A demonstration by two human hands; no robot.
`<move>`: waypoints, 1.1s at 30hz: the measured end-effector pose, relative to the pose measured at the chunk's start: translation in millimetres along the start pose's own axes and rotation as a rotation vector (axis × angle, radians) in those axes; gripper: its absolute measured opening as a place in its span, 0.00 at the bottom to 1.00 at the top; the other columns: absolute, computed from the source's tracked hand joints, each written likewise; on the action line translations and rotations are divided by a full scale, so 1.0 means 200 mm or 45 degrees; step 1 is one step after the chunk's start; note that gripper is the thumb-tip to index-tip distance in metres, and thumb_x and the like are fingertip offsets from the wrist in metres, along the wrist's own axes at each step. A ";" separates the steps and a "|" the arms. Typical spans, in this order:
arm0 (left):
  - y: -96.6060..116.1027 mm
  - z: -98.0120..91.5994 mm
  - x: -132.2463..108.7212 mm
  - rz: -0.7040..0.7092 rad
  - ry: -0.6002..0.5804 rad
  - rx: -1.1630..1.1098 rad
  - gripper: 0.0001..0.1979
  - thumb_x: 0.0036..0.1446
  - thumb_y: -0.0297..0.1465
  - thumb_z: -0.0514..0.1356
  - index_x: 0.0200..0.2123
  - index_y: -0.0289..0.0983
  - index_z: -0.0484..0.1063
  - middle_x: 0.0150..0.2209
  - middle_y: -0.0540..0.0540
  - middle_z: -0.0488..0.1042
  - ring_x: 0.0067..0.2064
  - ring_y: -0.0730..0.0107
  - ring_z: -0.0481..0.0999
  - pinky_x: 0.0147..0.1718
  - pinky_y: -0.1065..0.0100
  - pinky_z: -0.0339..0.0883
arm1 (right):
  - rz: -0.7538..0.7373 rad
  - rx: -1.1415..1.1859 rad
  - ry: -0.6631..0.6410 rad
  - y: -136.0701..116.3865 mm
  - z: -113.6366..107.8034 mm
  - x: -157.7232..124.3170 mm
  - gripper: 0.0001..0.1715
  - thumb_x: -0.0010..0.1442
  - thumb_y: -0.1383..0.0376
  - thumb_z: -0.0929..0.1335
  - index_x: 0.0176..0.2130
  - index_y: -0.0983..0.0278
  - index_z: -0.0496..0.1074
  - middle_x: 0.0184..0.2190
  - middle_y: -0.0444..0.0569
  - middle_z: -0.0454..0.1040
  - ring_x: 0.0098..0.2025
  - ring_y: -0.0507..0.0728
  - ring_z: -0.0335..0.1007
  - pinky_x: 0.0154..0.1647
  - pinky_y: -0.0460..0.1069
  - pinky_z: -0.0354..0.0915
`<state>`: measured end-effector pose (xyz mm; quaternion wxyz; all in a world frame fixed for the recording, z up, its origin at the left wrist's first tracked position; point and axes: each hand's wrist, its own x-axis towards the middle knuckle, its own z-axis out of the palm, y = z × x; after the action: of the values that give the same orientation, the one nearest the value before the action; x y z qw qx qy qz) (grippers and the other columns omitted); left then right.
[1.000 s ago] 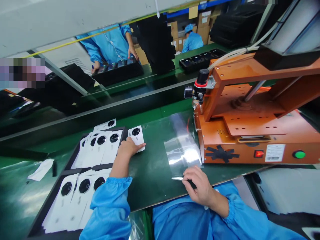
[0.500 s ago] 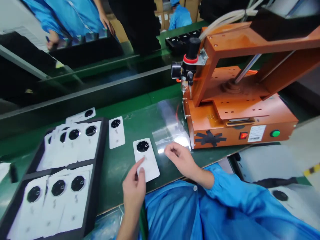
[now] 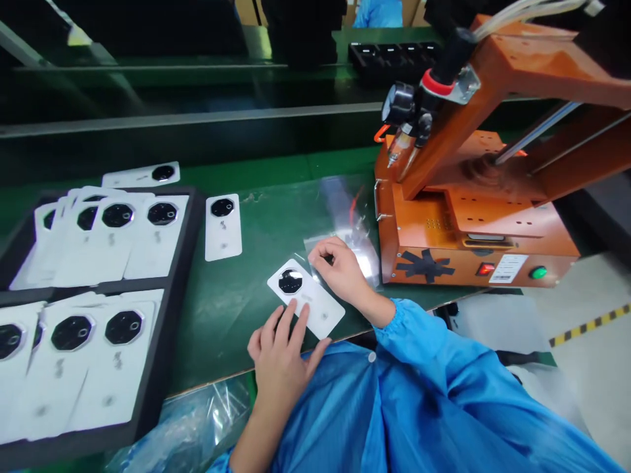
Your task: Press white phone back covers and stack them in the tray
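A white phone back cover (image 3: 306, 299) with a black camera ring lies tilted on the green mat (image 3: 266, 230) near the front edge. My left hand (image 3: 283, 351) rests on its near end, fingers stretched flat on it. My right hand (image 3: 340, 269) is curled at the cover's far right corner, fingertips pinched on the edge of a clear plastic film (image 3: 345, 246) that lies beside the cover.
A black tray (image 3: 170, 309) at the left holds several white covers. Two loose covers (image 3: 223, 225) lie by it. An orange press machine (image 3: 473, 217) with a green button stands at the right. A conveyor runs behind. Crumpled clear bags (image 3: 182, 427) hang below the table edge.
My left hand carried a cover from beside the tray to the front of the mat and now lies flat on it. My right hand moved from the film's near edge to the cover's corner.
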<state>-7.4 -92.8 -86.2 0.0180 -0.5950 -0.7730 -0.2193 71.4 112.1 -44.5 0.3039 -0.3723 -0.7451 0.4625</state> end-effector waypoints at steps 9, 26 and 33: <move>-0.02 0.05 -0.02 0.019 0.055 -0.010 0.33 0.58 0.49 0.66 0.65 0.48 0.68 0.60 0.41 0.75 0.61 0.45 0.71 0.56 0.49 0.55 | 0.030 -0.291 -0.230 -0.09 0.17 -0.07 0.07 0.62 0.69 0.70 0.31 0.61 0.77 0.44 0.46 0.76 0.51 0.58 0.67 0.55 0.57 0.56; -0.02 0.03 0.01 0.090 0.161 0.071 0.30 0.57 0.48 0.67 0.59 0.42 0.74 0.56 0.40 0.78 0.57 0.49 0.74 0.54 0.53 0.57 | -0.153 -0.604 -0.128 -0.04 0.17 -0.08 0.08 0.65 0.65 0.68 0.33 0.60 0.76 0.43 0.47 0.75 0.48 0.58 0.65 0.47 0.55 0.52; -0.03 0.03 0.00 0.090 0.123 0.078 0.33 0.56 0.48 0.68 0.61 0.42 0.72 0.57 0.40 0.78 0.58 0.47 0.74 0.54 0.52 0.58 | -0.172 -0.644 -0.082 -0.01 0.17 -0.07 0.07 0.64 0.66 0.69 0.32 0.61 0.76 0.42 0.47 0.76 0.47 0.58 0.66 0.46 0.55 0.52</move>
<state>-10.7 -90.5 -93.7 0.0812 -0.6100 -0.7560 -0.2231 49.9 84.3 -57.3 0.2075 -0.3711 -0.8694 0.2518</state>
